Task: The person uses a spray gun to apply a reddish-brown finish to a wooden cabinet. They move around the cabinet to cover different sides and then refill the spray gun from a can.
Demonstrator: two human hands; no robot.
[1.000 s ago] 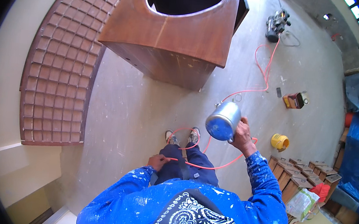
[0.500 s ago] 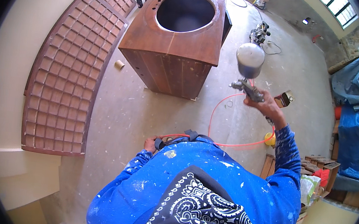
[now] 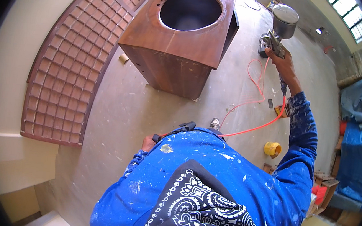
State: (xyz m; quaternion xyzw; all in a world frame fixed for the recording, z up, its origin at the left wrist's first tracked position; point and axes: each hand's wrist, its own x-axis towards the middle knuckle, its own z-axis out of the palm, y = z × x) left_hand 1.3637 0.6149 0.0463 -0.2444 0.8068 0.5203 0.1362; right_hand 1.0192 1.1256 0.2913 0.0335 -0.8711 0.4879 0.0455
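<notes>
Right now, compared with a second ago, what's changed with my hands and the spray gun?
Your right hand has swung the spray gun forward and to the right, trailing the red hose. It keeps its grip. Your left hand stays low at your left side; the wooden cabinet and yellow bucket stand where they were.

Faintly glossy wooden cabinet (image 3: pixel 170 40), shiny metal spray-gun cup (image 3: pixel 284 23), smooth plastic-looking red hose (image 3: pixel 283 104), matt speckled floor (image 3: pixel 118 107), paint-flecked blue cloth shirt (image 3: pixel 203 148), crinkled plastic-looking blue sheeting (image 3: pixel 356 151)
</notes>
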